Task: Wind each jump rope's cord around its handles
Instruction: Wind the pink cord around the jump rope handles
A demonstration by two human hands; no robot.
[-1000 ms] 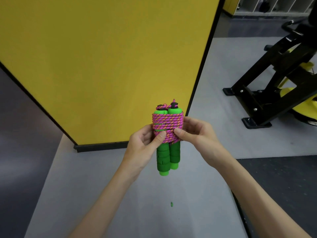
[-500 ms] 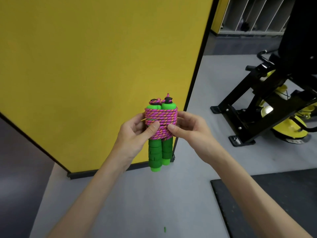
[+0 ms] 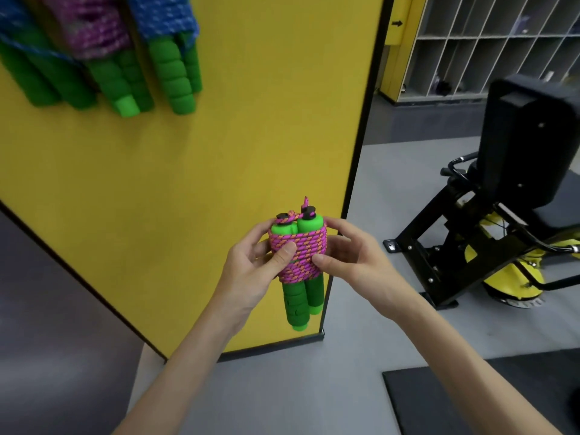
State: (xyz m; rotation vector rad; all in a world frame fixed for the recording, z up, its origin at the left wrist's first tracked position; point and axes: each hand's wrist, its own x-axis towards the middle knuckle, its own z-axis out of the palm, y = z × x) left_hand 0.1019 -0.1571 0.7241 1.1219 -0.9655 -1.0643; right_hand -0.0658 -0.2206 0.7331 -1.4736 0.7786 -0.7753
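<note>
Wound jump rope [image 3: 304,243], long axis upright, is gripped between left hand [image 3: 248,273] and right hand [image 3: 354,262], thumbs on its coil; hung ropes [image 3: 125,58] lie up-left, nearer the left hand.

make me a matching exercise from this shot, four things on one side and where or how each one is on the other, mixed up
1. pink cord
2. green handles
3. blue-corded rope
4. exercise bike

a. stands on the floor, to the right
b. up at the top left, against the yellow panel
c. wound in coils
d. stick out below the coils, side by side

Pairs: 1-c, 2-d, 3-b, 4-a
</note>
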